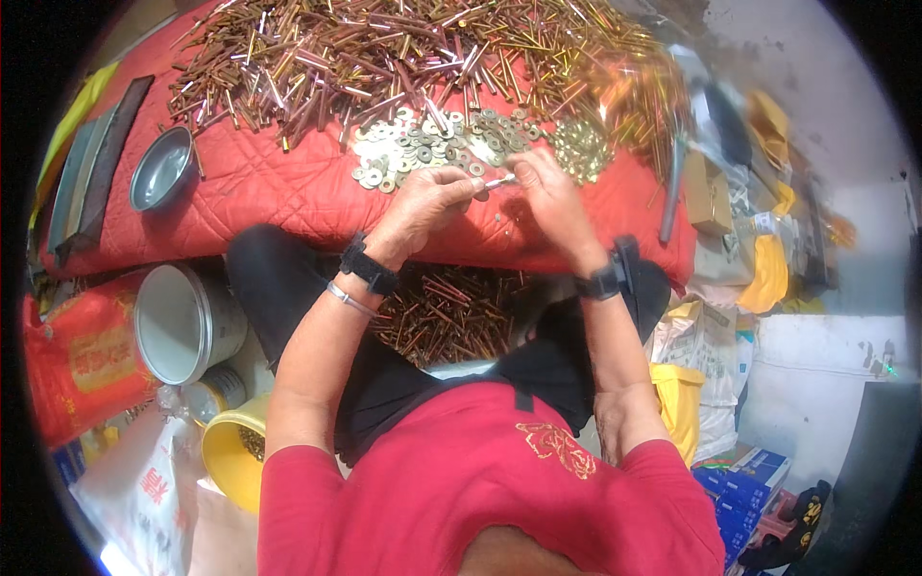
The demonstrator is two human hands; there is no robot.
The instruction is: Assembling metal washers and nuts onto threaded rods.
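In front of the red quilted cover, my left hand [427, 204] pinches one end of a short, thin metal rod [495, 182] with a pale, shiny end. My right hand [554, 197] meets it from the other side, thumb and fingers closed at the far end of the rod. Its exact kind is too small to make out. Just beyond both hands lies a spread of flat metal washers [403, 144]. To the right of them is a heap of small brass-coloured pieces [581, 151], possibly nuts.
A big pile of copper-coloured metal tubes [384, 58] covers the far side of the red cover [240, 178]. A metal bowl [161, 171] sits at left. Below are more rods [447, 312], a white bucket [178, 322] and a yellow bucket [230, 456]. Blue boxes [749, 490] stand lower right.
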